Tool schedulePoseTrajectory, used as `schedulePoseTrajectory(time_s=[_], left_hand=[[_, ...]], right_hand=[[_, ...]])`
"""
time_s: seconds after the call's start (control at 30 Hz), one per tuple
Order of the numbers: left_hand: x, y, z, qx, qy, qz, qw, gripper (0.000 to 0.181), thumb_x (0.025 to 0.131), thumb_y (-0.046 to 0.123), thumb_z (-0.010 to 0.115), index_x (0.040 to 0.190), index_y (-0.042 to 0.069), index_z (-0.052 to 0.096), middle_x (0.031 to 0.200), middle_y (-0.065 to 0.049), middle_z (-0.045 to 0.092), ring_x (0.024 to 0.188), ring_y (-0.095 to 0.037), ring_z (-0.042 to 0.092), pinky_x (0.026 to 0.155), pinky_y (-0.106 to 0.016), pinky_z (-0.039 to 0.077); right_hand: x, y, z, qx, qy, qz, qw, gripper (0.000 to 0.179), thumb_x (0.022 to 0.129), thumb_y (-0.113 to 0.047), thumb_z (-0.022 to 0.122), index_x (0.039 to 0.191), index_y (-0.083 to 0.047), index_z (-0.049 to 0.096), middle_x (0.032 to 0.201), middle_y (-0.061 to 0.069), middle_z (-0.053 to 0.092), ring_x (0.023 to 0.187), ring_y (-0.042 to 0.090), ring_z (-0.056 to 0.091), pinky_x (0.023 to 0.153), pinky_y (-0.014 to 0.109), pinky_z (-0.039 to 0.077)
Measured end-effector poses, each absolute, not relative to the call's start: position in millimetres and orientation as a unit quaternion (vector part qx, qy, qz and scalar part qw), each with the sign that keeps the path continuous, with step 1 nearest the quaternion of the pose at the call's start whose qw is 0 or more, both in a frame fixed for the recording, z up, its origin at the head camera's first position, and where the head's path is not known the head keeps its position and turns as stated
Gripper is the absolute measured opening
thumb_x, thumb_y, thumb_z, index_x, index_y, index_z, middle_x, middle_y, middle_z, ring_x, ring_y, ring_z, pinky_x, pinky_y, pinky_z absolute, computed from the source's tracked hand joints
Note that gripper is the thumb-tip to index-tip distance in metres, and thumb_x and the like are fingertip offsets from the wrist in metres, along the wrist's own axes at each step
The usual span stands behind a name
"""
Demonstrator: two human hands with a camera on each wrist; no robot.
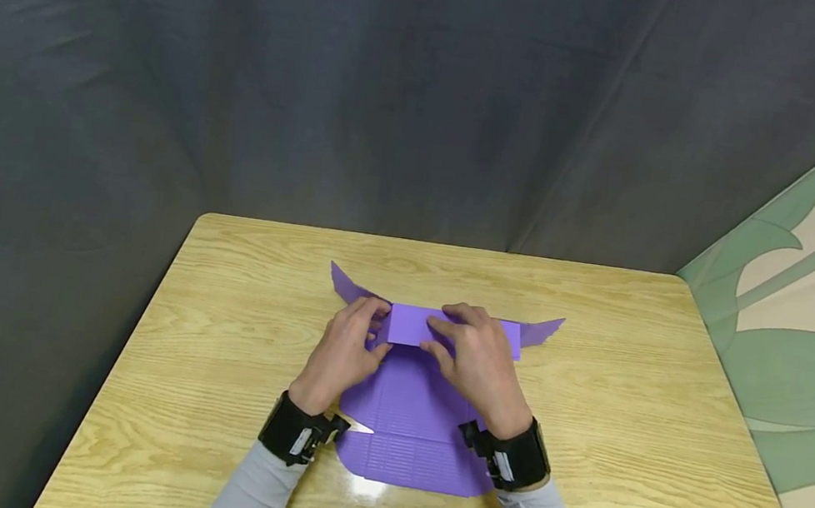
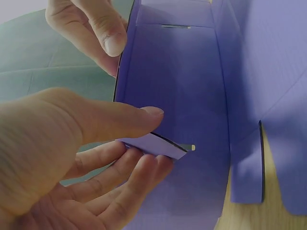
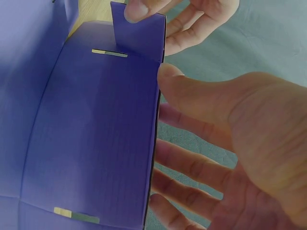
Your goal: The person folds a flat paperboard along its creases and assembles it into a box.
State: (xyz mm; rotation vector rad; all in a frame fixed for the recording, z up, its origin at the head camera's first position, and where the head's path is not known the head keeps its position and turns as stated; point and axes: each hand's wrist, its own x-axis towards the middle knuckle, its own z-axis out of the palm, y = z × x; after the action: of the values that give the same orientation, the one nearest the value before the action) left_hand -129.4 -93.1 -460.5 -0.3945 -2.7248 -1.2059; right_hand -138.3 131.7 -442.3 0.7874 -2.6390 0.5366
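A purple cardboard box blank (image 1: 421, 398), partly folded, lies on the table with its far panel raised and folded over at the top. My left hand (image 1: 345, 356) is at the panel's left end; in the left wrist view its thumb and fingers pinch a small end flap (image 2: 165, 143). Around the panel's upper edge, my right hand (image 1: 480, 363) holds with the thumb on one side and fingers on the other. The right wrist view shows the panel's inner face (image 3: 96, 134) with a slot (image 3: 109, 52) near each end.
Two pointed side flaps stick out beyond the panel, a left one (image 1: 349, 285) and a right one (image 1: 544, 332). The wooden table (image 1: 657, 450) meets a dark curtain (image 1: 424, 105) at its back edge. Green patterned cloth (image 1: 801, 374) hangs at the right.
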Motion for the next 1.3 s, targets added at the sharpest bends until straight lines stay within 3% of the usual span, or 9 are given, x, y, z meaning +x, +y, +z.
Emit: schedulePoseTrajectory(time_s=[0.4,0.67,0.93,1.3], left_hand=[[-134,-94,-461,-0.089,-0.856,-0.509,0.012,0.049,0.080,-0.012,0.082,0.126,-0.004,0.065,0.122,-0.023,0.070,0.103,-0.036,0.078,0.077,-0.023,0.064],[-137,-96,-464,-0.071,-0.835,-0.546,-0.017,0.050,0.080,-0.009,0.080,0.127,-0.003,0.066,0.125,-0.021,0.073,0.101,-0.037,0.079,0.082,-0.031,0.066],[-138,-102,-465,-0.077,-0.840,-0.535,-0.035,0.042,0.081,-0.008,0.084,0.119,-0.004,0.068,0.118,-0.022,0.073,0.100,-0.035,0.079,0.084,-0.035,0.066],[-139,-117,-471,-0.064,-0.914,-0.396,-0.057,0.053,0.083,0.015,0.092,0.127,0.000,0.066,0.125,-0.016,0.073,0.119,-0.035,0.068,0.106,-0.050,0.053]], right_hand=[[-140,131,-438,0.278,-0.923,0.212,0.161,0.037,0.085,-0.025,0.093,0.116,-0.007,0.084,0.123,0.018,0.076,0.113,0.039,0.071,0.098,0.053,0.057],[-140,130,-437,0.271,-0.924,0.221,0.153,0.037,0.085,-0.025,0.093,0.116,-0.007,0.084,0.125,0.018,0.076,0.115,0.038,0.070,0.101,0.052,0.057],[-140,129,-441,0.280,-0.919,0.226,0.162,0.035,0.084,-0.023,0.094,0.113,-0.007,0.084,0.122,0.018,0.077,0.112,0.038,0.071,0.098,0.052,0.057],[-140,130,-442,0.278,-0.919,0.231,0.158,0.037,0.084,-0.025,0.094,0.114,-0.006,0.084,0.123,0.018,0.076,0.114,0.038,0.070,0.100,0.052,0.057]])
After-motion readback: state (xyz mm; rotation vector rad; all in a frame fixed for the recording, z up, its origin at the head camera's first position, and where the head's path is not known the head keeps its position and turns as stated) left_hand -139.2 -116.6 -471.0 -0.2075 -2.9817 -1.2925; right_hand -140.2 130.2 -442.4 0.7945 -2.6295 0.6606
